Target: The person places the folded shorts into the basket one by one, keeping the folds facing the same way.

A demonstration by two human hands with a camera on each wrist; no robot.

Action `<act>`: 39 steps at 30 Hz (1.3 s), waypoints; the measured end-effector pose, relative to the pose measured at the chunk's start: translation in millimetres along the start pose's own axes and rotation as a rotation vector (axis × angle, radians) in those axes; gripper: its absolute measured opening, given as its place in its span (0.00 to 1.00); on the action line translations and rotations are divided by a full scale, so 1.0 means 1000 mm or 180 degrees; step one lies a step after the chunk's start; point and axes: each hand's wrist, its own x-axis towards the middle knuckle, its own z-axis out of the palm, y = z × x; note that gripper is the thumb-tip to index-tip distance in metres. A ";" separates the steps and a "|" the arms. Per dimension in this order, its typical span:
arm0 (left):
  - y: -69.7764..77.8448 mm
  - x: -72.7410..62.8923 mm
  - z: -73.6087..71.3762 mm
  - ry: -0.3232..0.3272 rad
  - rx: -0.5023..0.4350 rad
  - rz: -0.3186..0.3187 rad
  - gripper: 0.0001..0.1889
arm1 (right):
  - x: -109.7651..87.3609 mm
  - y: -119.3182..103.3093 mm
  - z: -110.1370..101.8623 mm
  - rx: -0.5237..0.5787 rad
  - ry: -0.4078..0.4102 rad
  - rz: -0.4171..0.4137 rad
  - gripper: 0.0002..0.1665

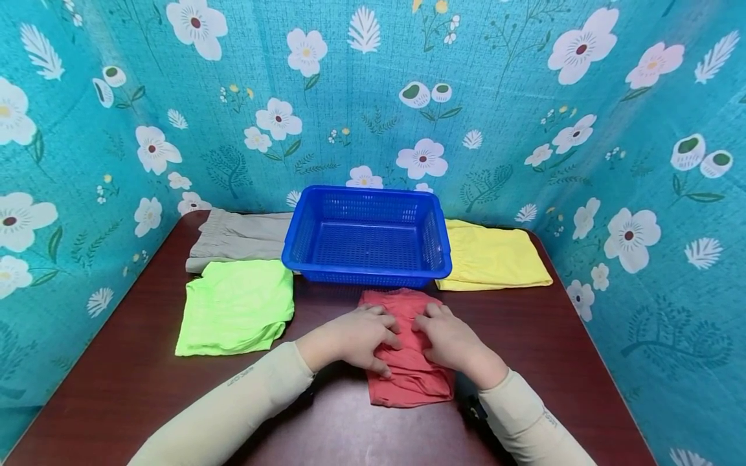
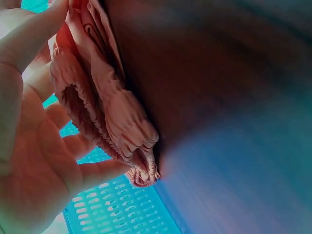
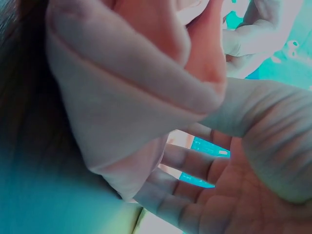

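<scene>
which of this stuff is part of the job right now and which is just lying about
Part of the job:
red shorts, with the left hand and right hand on them
blue plastic basket, probably, just beyond them

Seemingly lying about, untouched:
lime-green shorts
grey shorts
yellow shorts

From above, the head camera looks forward and down over the tabletop [image 1: 513,323] to the floral curtain [image 1: 350,84]. Both wrist cameras sit low, close beside the red cloth [image 1: 408,355], tilted sideways; all three views share it, while head and left wrist also share the blue basket [image 1: 367,272].
</scene>
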 end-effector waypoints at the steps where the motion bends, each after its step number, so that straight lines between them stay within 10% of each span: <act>1: 0.000 -0.001 0.000 0.0008 0.0008 0.0009 0.28 | 0.000 -0.001 0.000 0.0009 -0.0003 0.0000 0.22; 39: -0.027 -0.039 0.006 0.0255 -0.0493 -0.0193 0.21 | 0.023 -0.035 0.004 0.0009 0.0074 -0.0154 0.22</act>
